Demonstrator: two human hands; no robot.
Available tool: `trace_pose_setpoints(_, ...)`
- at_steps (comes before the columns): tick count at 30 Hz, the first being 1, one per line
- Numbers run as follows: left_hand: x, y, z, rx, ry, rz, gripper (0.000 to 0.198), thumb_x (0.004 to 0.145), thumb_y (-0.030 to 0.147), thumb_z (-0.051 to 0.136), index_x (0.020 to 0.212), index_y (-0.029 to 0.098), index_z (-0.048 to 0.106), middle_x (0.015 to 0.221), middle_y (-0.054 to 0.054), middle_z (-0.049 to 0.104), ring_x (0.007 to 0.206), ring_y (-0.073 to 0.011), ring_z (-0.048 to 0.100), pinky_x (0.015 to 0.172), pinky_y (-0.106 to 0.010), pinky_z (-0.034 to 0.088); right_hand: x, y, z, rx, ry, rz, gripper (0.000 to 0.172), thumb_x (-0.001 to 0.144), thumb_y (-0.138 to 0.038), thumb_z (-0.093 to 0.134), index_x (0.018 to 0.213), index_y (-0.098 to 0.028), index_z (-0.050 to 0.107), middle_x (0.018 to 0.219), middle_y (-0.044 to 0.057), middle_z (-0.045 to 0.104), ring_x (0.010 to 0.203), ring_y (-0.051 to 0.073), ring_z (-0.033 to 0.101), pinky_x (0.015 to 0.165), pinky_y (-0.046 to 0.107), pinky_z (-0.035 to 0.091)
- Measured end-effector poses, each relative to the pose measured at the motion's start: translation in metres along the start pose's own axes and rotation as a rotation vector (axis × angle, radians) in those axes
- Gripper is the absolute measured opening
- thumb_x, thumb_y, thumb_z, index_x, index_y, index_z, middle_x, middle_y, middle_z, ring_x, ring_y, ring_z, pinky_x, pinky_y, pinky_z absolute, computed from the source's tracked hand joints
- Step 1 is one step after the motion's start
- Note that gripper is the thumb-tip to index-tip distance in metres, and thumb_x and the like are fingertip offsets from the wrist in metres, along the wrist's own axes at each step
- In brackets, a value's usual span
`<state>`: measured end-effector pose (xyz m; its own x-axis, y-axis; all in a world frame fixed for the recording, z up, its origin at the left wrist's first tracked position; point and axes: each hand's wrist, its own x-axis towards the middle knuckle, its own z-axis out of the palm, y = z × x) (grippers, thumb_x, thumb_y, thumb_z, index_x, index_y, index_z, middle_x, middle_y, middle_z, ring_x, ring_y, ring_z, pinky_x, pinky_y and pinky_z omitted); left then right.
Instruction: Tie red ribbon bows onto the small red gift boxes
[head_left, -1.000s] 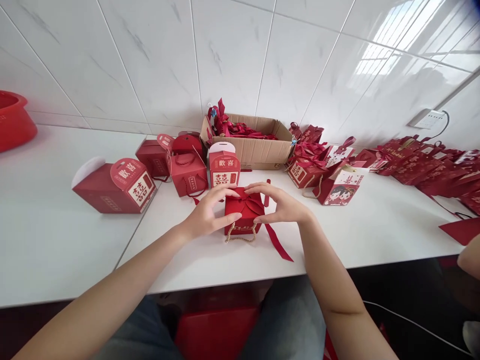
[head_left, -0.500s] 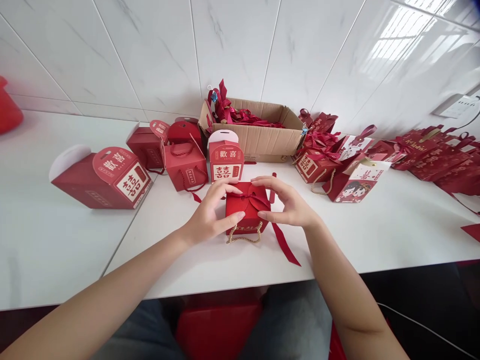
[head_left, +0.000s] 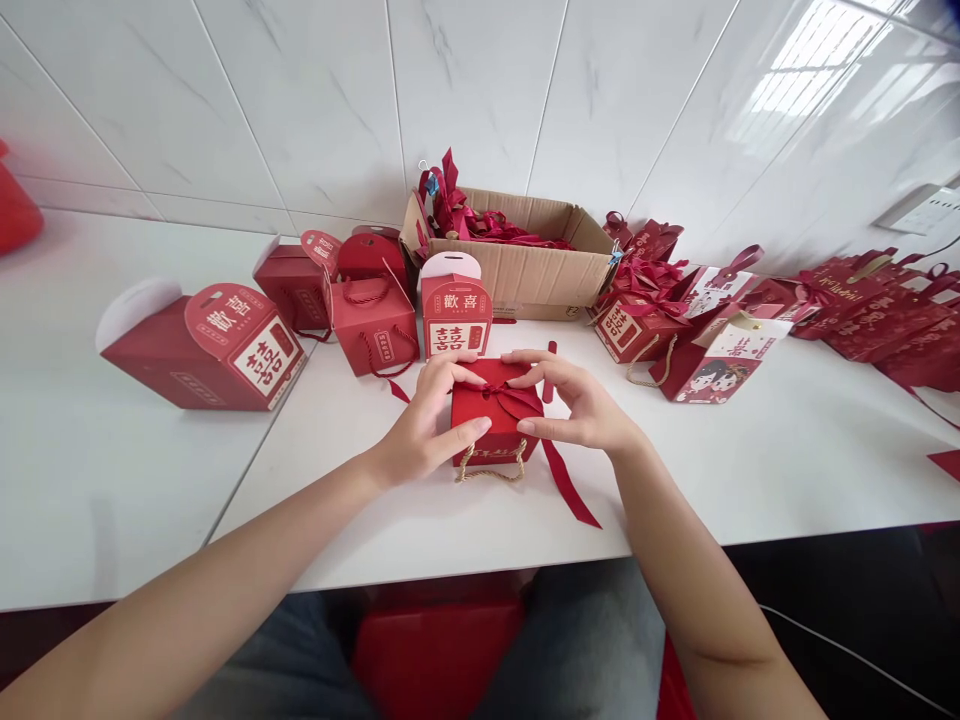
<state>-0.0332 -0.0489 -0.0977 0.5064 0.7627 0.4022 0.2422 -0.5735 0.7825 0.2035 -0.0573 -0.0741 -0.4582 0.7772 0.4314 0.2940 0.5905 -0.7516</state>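
A small red gift box [head_left: 496,452] stands upright on the white table before me, with gold lettering and a twisted gold cord handle [head_left: 491,475] hanging at its front. Across its lid lies a dark red ribbon [head_left: 570,490], knotted near the middle, one tail trailing onto the table at the right. My left hand [head_left: 435,415] curves around the left part of the lid, index fingertip near the knot and thumb towards the front edge. From the other side my right hand [head_left: 581,405] rests likewise, its fingertips at the ribbon. Their fingers partly cover the lid.
Behind stands an open cardboard box [head_left: 540,275] of red ribbons. Several red boxes are at the left, including a large one [head_left: 202,345]; another [head_left: 456,300] stands just behind my hands. More boxes and bags [head_left: 712,365] crowd the right. The table's front edge [head_left: 450,575] is near.
The ribbon on the lid lies differently around the knot, and my fingers have shifted only slightly. The gift box stays in place; the camera view has moved a little.
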Motion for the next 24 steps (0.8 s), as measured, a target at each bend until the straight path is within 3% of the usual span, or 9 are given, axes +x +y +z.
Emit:
trace_pose_setpoints(6, 0.0009, 0.0029, 0.0000, 0.009, 0.038, -0.021, 0.033, 0.085, 0.040, 0.062, 0.110, 0.022, 0.052, 0.139, -0.011, 0.039, 0.138, -0.0284, 0.033, 0.116, -0.047, 0.028, 0.0007, 0.0000, -0.0064, 0.005, -0.120, -0.041, 0.036, 0.072, -0.036, 0.080, 0.103, -0.023, 0.066, 0.139, 0.012, 0.056, 0.137, 0.028, 0.044, 0.111, 0.048, 0.039)
trace_pose_setpoints(15, 0.0000, 0.0013, -0.0015, -0.005, 0.040, -0.030, 0.034, 0.084, 0.042, 0.063, 0.110, 0.022, 0.053, 0.139, -0.012, 0.039, 0.138, -0.0293, 0.033, 0.116, -0.049, 0.027, 0.0002, 0.0029, -0.0007, -0.003, -0.079, -0.023, 0.034, 0.077, -0.032, 0.076, 0.108, -0.024, 0.066, 0.140, 0.011, 0.056, 0.142, 0.028, 0.039, 0.112, 0.049, 0.038)
trace_pose_setpoints(20, 0.0004, 0.0006, -0.0018, -0.014, 0.023, -0.028, 0.036, 0.084, 0.046, 0.062, 0.110, 0.023, 0.053, 0.140, -0.011, 0.039, 0.138, -0.0301, 0.034, 0.115, -0.049, 0.029, 0.0001, 0.0006, -0.0011, -0.043, -0.043, 0.011, 0.035, 0.077, -0.038, 0.076, 0.108, -0.025, 0.068, 0.141, 0.011, 0.054, 0.135, 0.031, 0.047, 0.104, 0.048, 0.046)
trace_pose_setpoints(24, 0.0003, 0.0058, -0.0072, -0.036, 0.015, -0.020, 0.036, 0.088, 0.051, 0.055, 0.112, 0.023, 0.055, 0.144, -0.010, 0.040, 0.141, -0.0295, 0.030, 0.118, -0.047, 0.024, -0.0013, -0.0028, -0.0053, -0.088, -0.059, 0.044, 0.043, 0.075, -0.046, 0.076, 0.113, -0.026, 0.067, 0.150, 0.010, 0.041, 0.131, 0.032, 0.048, 0.094, 0.044, 0.052)
